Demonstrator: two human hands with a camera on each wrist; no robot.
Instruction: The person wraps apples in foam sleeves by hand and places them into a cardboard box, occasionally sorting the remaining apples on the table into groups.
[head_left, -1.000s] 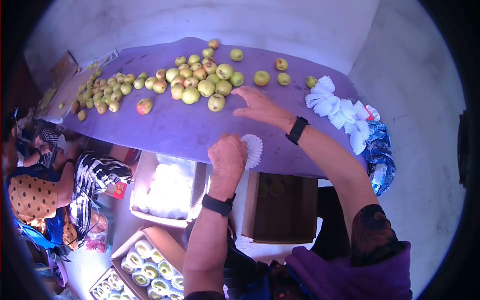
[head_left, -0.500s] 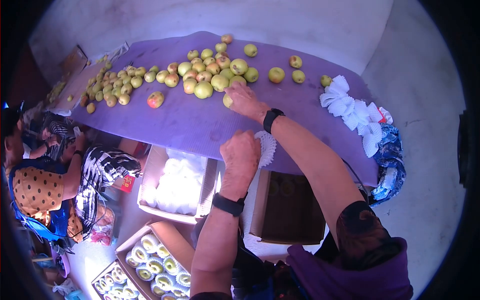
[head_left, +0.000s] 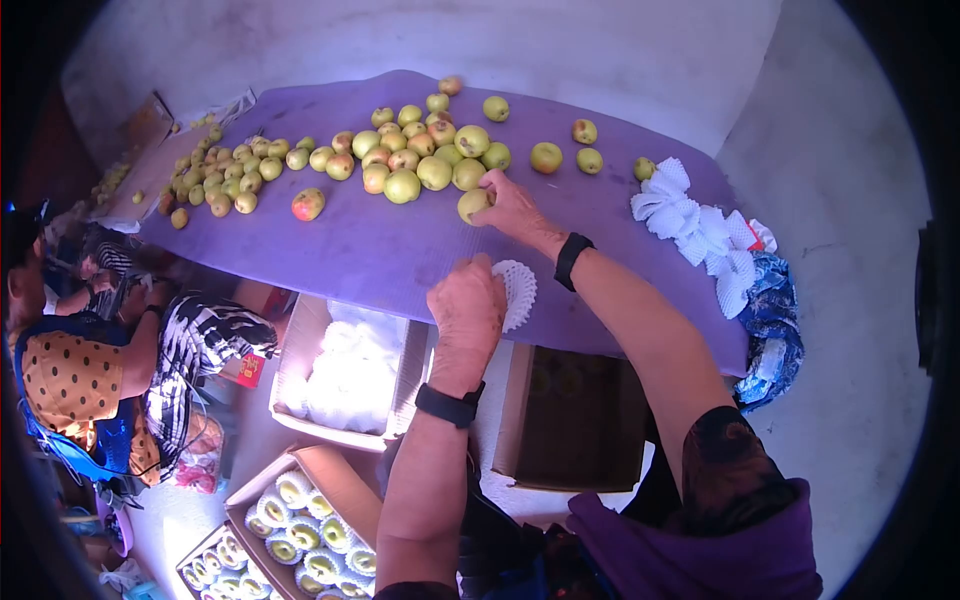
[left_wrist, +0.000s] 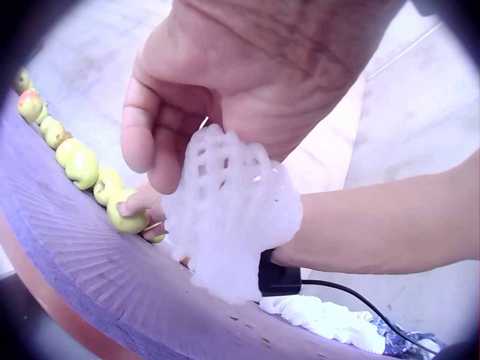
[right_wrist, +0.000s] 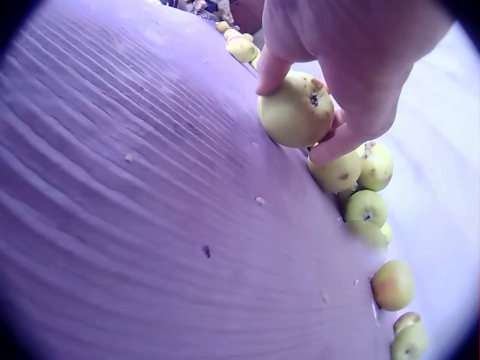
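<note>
purple table (head_left: 380,255) filled most of the work area; loose apples (head_left: 402,160) lay across its left and middle, a few out right. left hand (head_left: 467,305) was at the near edge, fingers curled, grip holding a white foam net (head_left: 518,296) that stuck out on its right. couldn't tell which way the net's mouth faced. right hand (head_left: 518,212) reached deeper over the table, grip spread just enough to pinch one apple (head_left: 471,208). key relation: that apple was farther in than the net and slightly left, well apart; roundish, no clear long axis. couldn't tell if lifted.
</note>
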